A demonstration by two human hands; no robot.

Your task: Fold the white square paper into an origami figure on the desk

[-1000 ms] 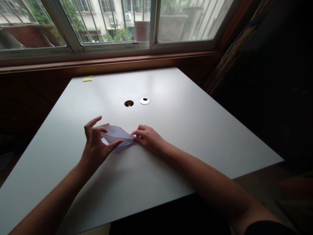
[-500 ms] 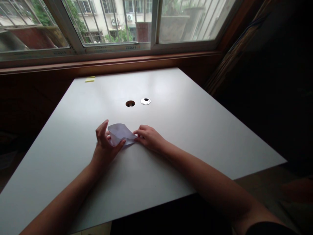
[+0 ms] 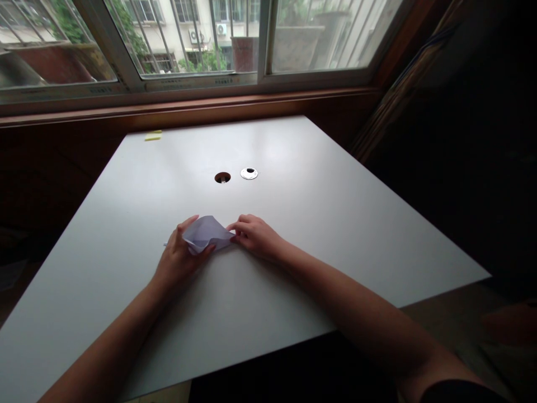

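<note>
A folded sheet of pale lilac paper [image 3: 207, 230] is held between my hands just over the white table [image 3: 302, 207]. Its left side gapes open like a pocket, and it narrows to a point on the right. My left hand [image 3: 178, 249] is curved around the open side, thumb on the near edge and fingers along the far side; some fingertips are hidden behind the paper. My right hand [image 3: 254, 235] pinches the narrow right tip between thumb and fingers.
Beyond my hands the tabletop has a round cable hole [image 3: 222, 178] with a white grommet cover [image 3: 249, 173] lying beside it. Yellow sticky notes [image 3: 153, 135] lie near the far left corner. A window [image 3: 201, 39] stands behind the table.
My left hand's fingers have lowered from a raised position and closed in around the paper, whose open side has changed shape. My right hand keeps its pinch at the tip.
</note>
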